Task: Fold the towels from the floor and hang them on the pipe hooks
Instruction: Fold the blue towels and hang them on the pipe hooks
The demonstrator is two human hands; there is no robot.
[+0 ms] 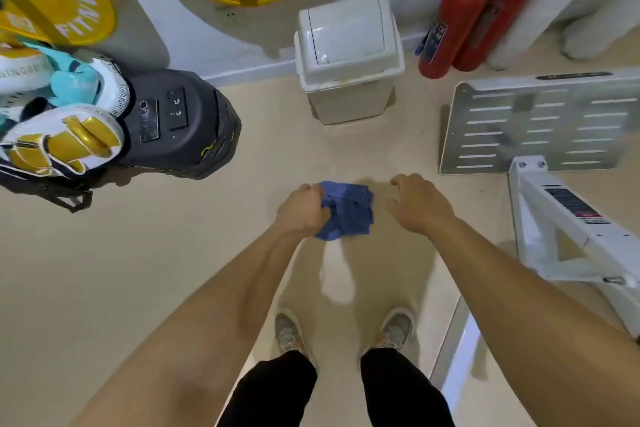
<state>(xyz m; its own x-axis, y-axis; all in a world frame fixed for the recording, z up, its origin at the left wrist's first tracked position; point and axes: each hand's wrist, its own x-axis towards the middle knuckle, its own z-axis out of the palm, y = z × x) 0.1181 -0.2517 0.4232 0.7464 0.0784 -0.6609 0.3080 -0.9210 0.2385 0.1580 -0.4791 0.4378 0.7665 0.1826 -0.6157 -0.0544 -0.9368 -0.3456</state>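
The blue towel (349,210) is a crumpled bundle in the middle of the view, over the beige floor (173,253) and ahead of the person's 2 shoes (396,328). Whether any part of it touches the floor cannot be told. Bunched like this, it shows no clear long axis; its bulk spreads from the grip toward the right.

The left hand (301,211) holds the bundle's left side, with the fingers curled round the cloth. The right hand (417,203) holds nothing. Its fingers are loosely bent, and it sits just beside the towel's loose right edge, at about the same height, with a narrow strip of floor between them. The towel therefore lies directly to the left of that free hand, and a short sideways reach would likely meet the free edge, so the cloth could be drawn out flat between both hands for folding.

Farther out, a white swing-lid bin (346,55) stands against the wall straight ahead, with 2 red fire extinguishers (460,17) to its right. A slotted metal plate (540,121) lies at the right. No pipe hooks are in view.
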